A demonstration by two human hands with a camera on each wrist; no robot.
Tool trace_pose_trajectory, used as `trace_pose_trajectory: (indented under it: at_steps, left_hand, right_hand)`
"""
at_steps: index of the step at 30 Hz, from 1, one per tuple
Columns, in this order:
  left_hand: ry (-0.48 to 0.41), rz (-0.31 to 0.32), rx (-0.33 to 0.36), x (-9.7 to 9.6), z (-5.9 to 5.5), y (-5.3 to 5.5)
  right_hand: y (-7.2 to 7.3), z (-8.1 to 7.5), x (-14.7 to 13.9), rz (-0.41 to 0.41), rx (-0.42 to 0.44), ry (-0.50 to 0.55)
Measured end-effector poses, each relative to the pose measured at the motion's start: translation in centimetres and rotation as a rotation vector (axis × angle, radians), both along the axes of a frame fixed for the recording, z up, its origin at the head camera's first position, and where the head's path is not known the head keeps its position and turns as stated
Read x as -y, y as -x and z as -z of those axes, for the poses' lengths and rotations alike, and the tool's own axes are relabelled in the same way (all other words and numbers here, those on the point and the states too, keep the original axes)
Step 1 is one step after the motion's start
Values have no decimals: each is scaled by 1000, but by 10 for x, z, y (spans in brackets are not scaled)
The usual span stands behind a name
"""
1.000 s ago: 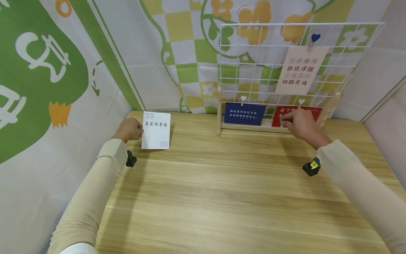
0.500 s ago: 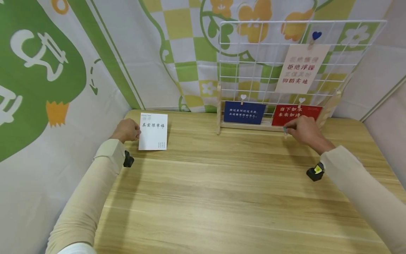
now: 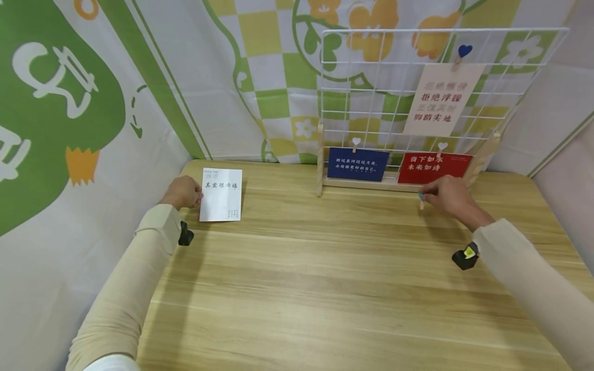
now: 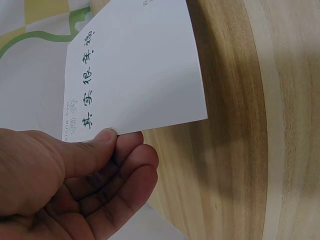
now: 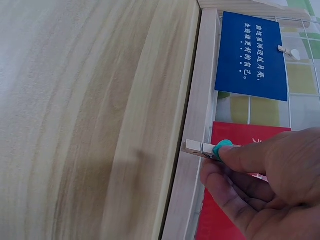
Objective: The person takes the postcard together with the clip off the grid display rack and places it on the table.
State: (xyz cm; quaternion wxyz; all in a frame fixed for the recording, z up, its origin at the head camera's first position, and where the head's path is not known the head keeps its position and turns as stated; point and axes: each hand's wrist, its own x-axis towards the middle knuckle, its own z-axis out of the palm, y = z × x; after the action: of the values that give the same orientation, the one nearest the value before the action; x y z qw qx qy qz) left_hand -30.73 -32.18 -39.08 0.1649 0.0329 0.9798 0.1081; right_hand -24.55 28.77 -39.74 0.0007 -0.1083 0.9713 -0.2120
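Observation:
At the left of the table, my left hand (image 3: 183, 192) pinches a white card (image 3: 220, 196) by its left edge, thumb on the printed face. The card is raised off the wood, its shadow lying below it in the left wrist view. Over on the right, thumb and fingers of my right hand (image 3: 447, 197) pinch a small wooden clothespin (image 5: 199, 148) with a teal ornament (image 5: 222, 146). That hand is in front of the rack's wooden base, just below a red card (image 3: 433, 167), and covers part of this card in the right wrist view.
A white wire grid rack (image 3: 385, 111) stands at the back right. Clipped to it are a blue card (image 3: 358, 164), the red card and a cream card (image 3: 443, 100), each under a heart-topped clip. Patterned cloth (image 3: 264, 36) hangs behind the wooden table (image 3: 325, 257).
My right hand has drawn down and slightly right with the clothespin, uncovering more of the red card. My left hand and the white card have shifted a little left and toward me.

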Motion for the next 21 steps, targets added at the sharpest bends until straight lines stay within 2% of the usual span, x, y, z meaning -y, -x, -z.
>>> trace_pose_trajectory:
  at_steps: [5,12,21]
  left_hand:
    - [23,2,1,2,2,-1]
    - [46,10,12,8,9,0]
    - [66,32,7,16,16,1]
  right_hand:
    - [-1,4,-6,-32,15,-1]
    - [-4,9,-11,-14,110,15]
    - [-10,19,-20,-58,93,-6]
